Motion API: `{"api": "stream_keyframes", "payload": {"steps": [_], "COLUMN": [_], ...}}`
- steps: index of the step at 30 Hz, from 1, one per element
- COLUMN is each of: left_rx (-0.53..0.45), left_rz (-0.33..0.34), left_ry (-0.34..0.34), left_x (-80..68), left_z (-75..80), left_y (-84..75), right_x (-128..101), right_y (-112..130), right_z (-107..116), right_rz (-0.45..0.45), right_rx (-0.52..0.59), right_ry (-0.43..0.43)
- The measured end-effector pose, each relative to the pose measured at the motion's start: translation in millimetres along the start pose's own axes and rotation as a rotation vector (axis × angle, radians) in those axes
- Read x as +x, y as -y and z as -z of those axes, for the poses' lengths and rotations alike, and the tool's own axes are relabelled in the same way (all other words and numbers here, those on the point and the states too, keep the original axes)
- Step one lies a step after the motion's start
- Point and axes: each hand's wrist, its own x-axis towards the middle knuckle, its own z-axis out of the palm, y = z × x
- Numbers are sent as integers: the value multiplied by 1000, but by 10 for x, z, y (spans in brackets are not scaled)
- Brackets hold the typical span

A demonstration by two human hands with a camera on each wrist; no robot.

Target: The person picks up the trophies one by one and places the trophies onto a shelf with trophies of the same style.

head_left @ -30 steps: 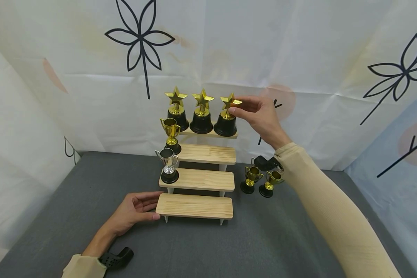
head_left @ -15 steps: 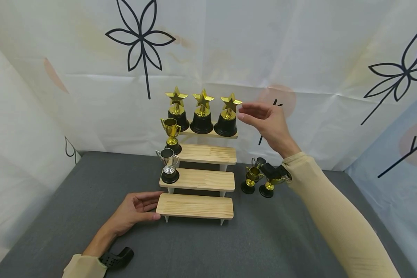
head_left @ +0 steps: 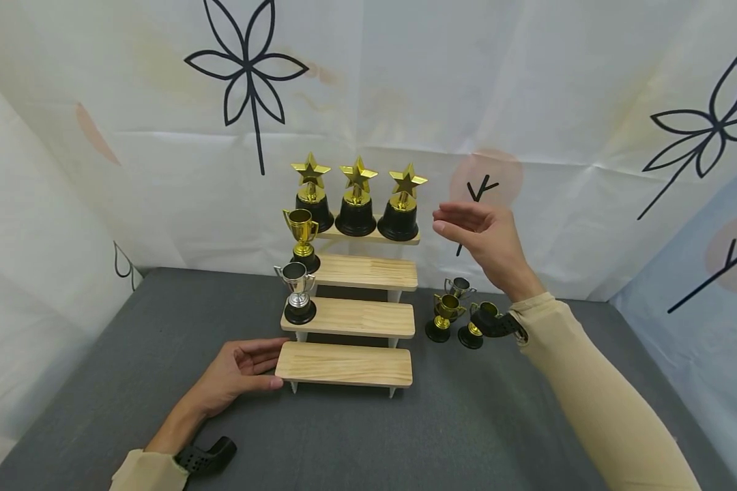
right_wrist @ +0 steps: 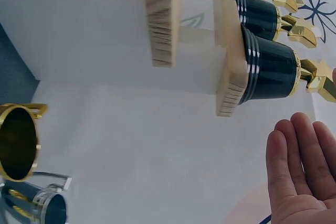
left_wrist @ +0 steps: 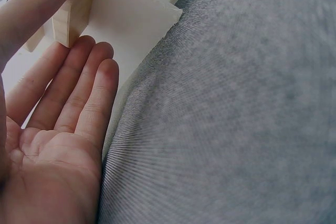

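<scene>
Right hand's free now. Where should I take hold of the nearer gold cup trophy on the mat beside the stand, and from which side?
I'd pinch the gold cup trophy at its thin stem between bowl and black base, coming in from the front. It stands upright, another gold cup stands close to its right and a silver cup behind, while the right hand hangs empty above.

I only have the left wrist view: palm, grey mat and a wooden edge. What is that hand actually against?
Observer: The left hand rests open against the left end of the bottom step of a four-step wooden riser.
Operator: Is anything on the steps?
Observer: Three star trophies stand on the top step, a gold cup on the second, a silver cup on the third; the bottom step is bare.
Operator: And the right hand?
Observer: The right hand hangs in the air, open and holding nothing, to the right of the star trophies, above three small cups on the mat.
</scene>
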Motion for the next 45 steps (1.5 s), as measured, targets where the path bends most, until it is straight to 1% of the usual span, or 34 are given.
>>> {"api": "stream_keyframes", "payload": {"steps": [8, 15, 21, 26, 28, 37, 45], "left_rx": [0, 7, 10, 9, 11, 6, 4], "left_rz": [-4, 3, 6, 2, 2, -1, 3], "left_ry": [-1, -9, -10, -7, -8, -5, -5], "left_x": [0, -3, -5, -5, -6, 0, -2], "left_z": [-7, -8, 1, 5, 5, 9, 13], "left_y": [-9, -8, -1, 1, 0, 1, 11], "right_x": [-209, -388, -529, -621, -654, -761, -850], "right_y": [-77, -156, -241, -299, -320, -433, -537], "right_z": [51, 125, 178, 211, 224, 285, 317], "right_rz": [-40, -56, -73, -72, -71, -77, -83], "right_rx": [-13, -101, -95, -109, -99, -80, -97], "right_ry": [-16, -35, -36, -45, -51, -64, -85]}}
